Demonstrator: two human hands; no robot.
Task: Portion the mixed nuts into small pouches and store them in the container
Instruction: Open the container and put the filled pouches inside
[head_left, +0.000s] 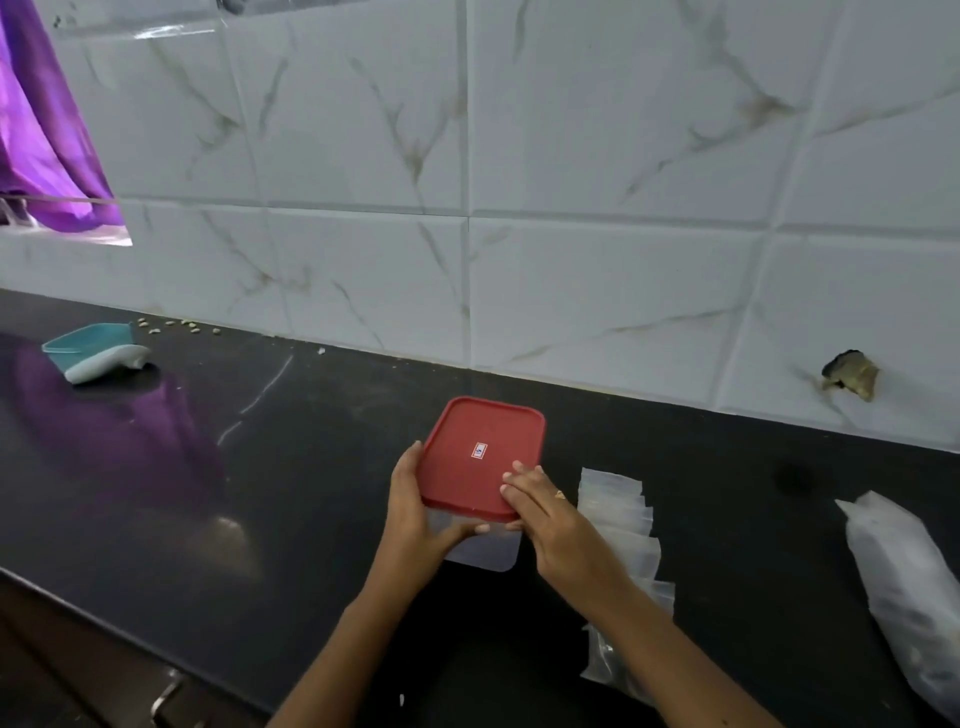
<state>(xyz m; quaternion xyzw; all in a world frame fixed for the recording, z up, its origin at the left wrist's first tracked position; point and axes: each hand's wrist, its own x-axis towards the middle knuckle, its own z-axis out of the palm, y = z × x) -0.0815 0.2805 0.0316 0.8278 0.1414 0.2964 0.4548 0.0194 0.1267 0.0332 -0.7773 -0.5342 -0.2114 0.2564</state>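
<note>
A clear rectangular container (488, 551) with a red lid (480, 454) sits mid-counter, tilted toward me. My left hand (415, 512) grips its left side, thumb on the lid's edge and fingers under the front. My right hand (545, 512) presses flat fingers on the lid's right front corner. Several small clear pouches (621, 512) lie overlapping in a row just right of the container, partly hidden by my right forearm. A large whitish plastic bag (906, 587) lies at the far right. A few loose nuts (171, 325) are scattered by the wall at back left.
The black counter (234, 493) runs along a white marble-tile wall (571, 208). A teal and white scoop-like dish (93, 351) rests at back left. A purple curtain (36, 130) hangs at top left. A drawer handle (166, 696) shows below the counter's front edge.
</note>
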